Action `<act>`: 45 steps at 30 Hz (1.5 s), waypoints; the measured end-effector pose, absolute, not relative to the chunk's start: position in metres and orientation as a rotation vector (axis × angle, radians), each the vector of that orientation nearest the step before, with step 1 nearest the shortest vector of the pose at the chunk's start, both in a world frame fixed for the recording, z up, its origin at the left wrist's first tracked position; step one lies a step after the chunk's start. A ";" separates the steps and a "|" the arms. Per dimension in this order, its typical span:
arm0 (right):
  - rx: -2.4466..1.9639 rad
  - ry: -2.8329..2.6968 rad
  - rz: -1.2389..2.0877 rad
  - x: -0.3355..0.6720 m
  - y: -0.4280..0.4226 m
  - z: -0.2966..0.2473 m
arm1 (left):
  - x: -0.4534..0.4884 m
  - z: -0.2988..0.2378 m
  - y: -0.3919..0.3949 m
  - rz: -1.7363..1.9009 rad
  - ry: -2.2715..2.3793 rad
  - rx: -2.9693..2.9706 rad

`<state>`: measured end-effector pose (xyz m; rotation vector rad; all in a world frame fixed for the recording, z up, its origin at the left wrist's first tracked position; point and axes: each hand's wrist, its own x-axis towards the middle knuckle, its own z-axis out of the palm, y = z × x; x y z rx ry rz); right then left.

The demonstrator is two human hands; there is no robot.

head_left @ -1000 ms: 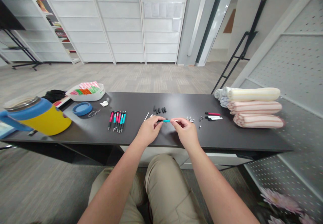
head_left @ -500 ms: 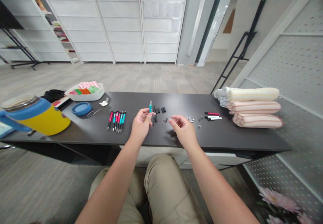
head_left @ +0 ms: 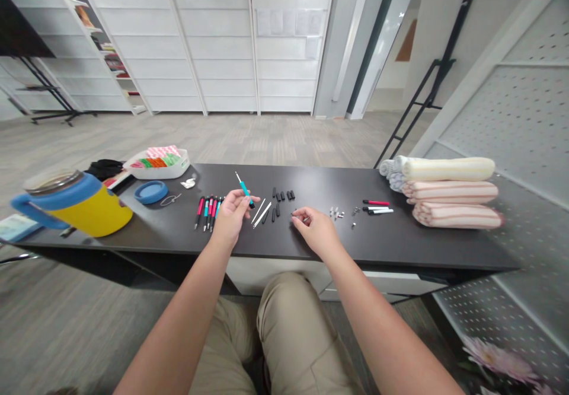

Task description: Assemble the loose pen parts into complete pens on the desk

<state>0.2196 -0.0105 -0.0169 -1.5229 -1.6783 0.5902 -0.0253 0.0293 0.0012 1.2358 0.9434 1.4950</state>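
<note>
A teal pen barrel [head_left: 245, 188] with a thin pale rod jutting from its upper end is held tilted above the dark tabletop [head_left: 306, 178], its lower end between the thumb and fingers of the left hand [head_left: 233, 210], which are closed on it. The right hand [head_left: 311, 223] is low over the table with thumb and fingertips bunched nearly together; whether they pinch a small part, I cannot tell. Between the hands lie white refills [head_left: 261, 214] and short black tubes [head_left: 278, 210]. A row of red and teal pens [head_left: 206, 212] lies just beside the left hand; small metal pieces [head_left: 340, 214] are scattered right of the other. Farther out are rolled towels [head_left: 451, 190] and a yellow-and-blue mug [head_left: 84, 205].
</note>
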 end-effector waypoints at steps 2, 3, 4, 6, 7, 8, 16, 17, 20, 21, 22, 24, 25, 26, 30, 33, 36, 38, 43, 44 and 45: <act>-1.547 -1.690 0.579 0.220 -0.009 -0.016 | -0.026 -0.001 0.030 1.504 0.964 1.290; -1.556 -1.702 0.567 0.220 -0.008 -0.016 | -0.026 -0.002 0.029 1.507 0.972 1.308; -1.562 -1.719 0.551 0.220 -0.008 -0.016 | -0.026 -0.003 0.029 1.508 0.982 1.320; -1.562 -1.764 0.510 0.220 -0.007 -0.016 | -0.024 -0.005 0.028 1.499 1.002 1.339; -1.559 -1.788 0.489 0.220 -0.007 -0.016 | -0.023 -0.006 0.028 1.487 1.010 1.352; -1.557 -1.813 0.469 0.220 -0.008 -0.016 | -0.023 -0.007 0.027 1.470 1.018 1.369; -1.588 -1.965 0.320 0.211 -0.018 -0.013 | -0.019 -0.008 0.023 1.303 1.092 1.535; -1.594 -1.976 0.306 0.210 -0.019 -0.013 | -0.019 -0.008 0.023 1.298 1.100 1.538; -1.620 -2.003 0.278 0.209 -0.019 -0.011 | -0.018 -0.009 0.023 1.298 1.127 1.536; -1.635 -2.013 0.270 0.208 -0.019 -0.010 | -0.018 -0.010 0.023 1.300 1.141 1.542; -1.651 -2.026 0.257 0.207 -0.018 -0.010 | -0.018 -0.010 0.023 1.300 1.156 1.552; -1.682 -2.054 0.209 0.205 -0.016 -0.008 | -0.019 -0.011 0.024 1.295 1.181 1.571; -1.693 -2.070 0.177 0.203 -0.015 -0.008 | -0.019 -0.012 0.024 1.293 1.188 1.576; -1.698 -2.089 0.144 0.200 -0.014 -0.007 | -0.019 -0.012 0.024 1.294 1.190 1.576; -1.669 -2.197 0.089 0.191 -0.007 -0.004 | -0.019 -0.013 0.024 1.295 1.188 1.569; -1.639 -2.243 0.092 0.188 -0.004 -0.004 | -0.019 -0.012 0.024 1.287 1.184 1.572; -1.597 -2.271 0.101 0.188 -0.003 -0.004 | -0.019 -0.012 0.024 1.280 1.187 1.579; -1.573 -2.286 0.106 0.189 -0.003 -0.005 | -0.019 -0.012 0.024 1.275 1.185 1.585; -1.521 -2.310 0.109 0.190 -0.003 -0.006 | -0.019 -0.013 0.024 1.274 1.186 1.596; -1.506 -2.315 0.112 0.190 -0.003 -0.006 | -0.020 -0.013 0.024 1.275 1.186 1.595; -1.485 -2.321 0.117 0.190 -0.003 -0.005 | -0.020 -0.012 0.024 1.276 1.187 1.595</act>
